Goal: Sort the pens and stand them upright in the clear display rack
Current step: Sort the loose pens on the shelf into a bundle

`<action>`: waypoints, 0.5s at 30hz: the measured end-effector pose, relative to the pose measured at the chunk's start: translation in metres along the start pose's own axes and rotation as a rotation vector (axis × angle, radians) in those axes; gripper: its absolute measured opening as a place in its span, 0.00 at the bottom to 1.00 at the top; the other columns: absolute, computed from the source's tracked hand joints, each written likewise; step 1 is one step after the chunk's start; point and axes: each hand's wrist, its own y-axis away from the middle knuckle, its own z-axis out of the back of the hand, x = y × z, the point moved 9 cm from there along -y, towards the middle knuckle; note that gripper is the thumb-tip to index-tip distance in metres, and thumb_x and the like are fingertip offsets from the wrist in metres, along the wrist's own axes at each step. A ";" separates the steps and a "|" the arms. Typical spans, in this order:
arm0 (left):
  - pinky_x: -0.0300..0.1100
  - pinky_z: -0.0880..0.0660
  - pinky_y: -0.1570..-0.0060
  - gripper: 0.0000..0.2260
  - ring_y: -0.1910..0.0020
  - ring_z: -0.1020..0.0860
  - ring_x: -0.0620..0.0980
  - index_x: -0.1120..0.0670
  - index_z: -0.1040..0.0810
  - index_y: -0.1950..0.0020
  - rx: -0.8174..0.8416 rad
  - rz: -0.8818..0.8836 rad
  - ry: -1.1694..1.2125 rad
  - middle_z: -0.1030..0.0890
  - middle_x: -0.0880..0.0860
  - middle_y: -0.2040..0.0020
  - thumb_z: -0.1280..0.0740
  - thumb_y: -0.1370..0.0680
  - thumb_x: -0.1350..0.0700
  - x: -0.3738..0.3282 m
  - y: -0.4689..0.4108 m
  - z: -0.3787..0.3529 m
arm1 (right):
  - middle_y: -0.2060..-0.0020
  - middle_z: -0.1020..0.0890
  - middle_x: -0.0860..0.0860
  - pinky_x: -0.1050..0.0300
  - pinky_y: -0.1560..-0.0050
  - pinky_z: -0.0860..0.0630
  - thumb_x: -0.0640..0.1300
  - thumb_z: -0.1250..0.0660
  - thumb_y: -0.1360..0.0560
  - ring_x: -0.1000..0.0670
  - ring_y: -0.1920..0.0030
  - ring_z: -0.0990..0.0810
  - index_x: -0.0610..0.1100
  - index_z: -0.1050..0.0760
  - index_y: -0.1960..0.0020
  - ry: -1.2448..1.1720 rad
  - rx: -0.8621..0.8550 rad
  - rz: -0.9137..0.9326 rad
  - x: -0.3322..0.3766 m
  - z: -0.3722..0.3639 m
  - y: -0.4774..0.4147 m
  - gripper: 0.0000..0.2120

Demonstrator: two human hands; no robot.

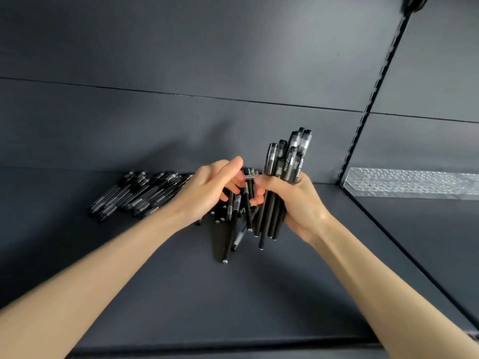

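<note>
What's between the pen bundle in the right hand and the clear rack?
Head view: only bare shelf and the slotted upright post lie between the bundle and the rack; no pens there.

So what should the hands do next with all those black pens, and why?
Probably tuck the pen that the left hand pinches into the bundle of pens that the right hand grips upright. The two hands meet there, loose pens slant beneath them, and no pens show in the clear display rack to the right.
</note>
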 end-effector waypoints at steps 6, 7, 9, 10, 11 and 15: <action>0.35 0.25 0.54 0.18 0.59 0.21 0.39 0.50 0.24 0.43 0.241 -0.082 0.203 0.18 0.42 0.55 0.33 0.28 0.43 -0.049 0.005 -0.057 | 0.66 0.20 0.48 0.61 0.56 0.24 0.33 0.30 0.29 0.52 0.61 0.20 0.41 0.23 0.58 0.099 0.103 -0.009 -0.004 -0.001 0.035 0.05; 0.35 0.26 0.51 0.19 0.53 0.20 0.39 0.49 0.23 0.43 0.246 -0.081 0.210 0.17 0.44 0.51 0.31 0.30 0.44 -0.053 0.004 -0.060 | 0.65 0.20 0.49 0.62 0.57 0.24 0.32 0.30 0.29 0.52 0.61 0.21 0.42 0.23 0.58 0.134 0.123 -0.037 -0.011 -0.003 0.041 0.07; 0.34 0.25 0.53 0.19 0.50 0.20 0.41 0.47 0.22 0.45 0.296 -0.095 0.236 0.17 0.48 0.47 0.27 0.33 0.45 -0.058 0.004 -0.068 | 0.65 0.19 0.49 0.63 0.56 0.25 0.31 0.30 0.29 0.53 0.61 0.20 0.43 0.23 0.57 0.152 0.153 -0.080 -0.020 -0.007 0.048 0.07; 0.33 0.24 0.56 0.18 0.51 0.19 0.42 0.47 0.22 0.45 0.340 -0.107 0.254 0.17 0.49 0.48 0.27 0.34 0.46 -0.060 0.005 -0.072 | 0.64 0.19 0.49 0.62 0.56 0.24 0.32 0.30 0.29 0.52 0.60 0.20 0.43 0.23 0.57 0.137 0.161 -0.093 -0.022 -0.008 0.049 0.08; 0.34 0.24 0.56 0.18 0.53 0.19 0.44 0.48 0.22 0.45 0.383 -0.118 0.264 0.16 0.50 0.49 0.26 0.34 0.49 -0.061 0.007 -0.076 | 0.64 0.19 0.49 0.61 0.56 0.24 0.32 0.30 0.29 0.52 0.60 0.20 0.44 0.23 0.58 0.124 0.171 -0.109 -0.024 -0.009 0.049 0.08; 0.35 0.24 0.58 0.14 0.59 0.18 0.47 0.53 0.22 0.50 0.363 -0.141 0.257 0.16 0.51 0.60 0.24 0.33 0.63 -0.058 0.005 -0.079 | 0.63 0.20 0.48 0.57 0.54 0.25 0.35 0.30 0.32 0.51 0.58 0.22 0.44 0.23 0.60 0.145 0.196 -0.162 -0.028 -0.010 0.049 0.05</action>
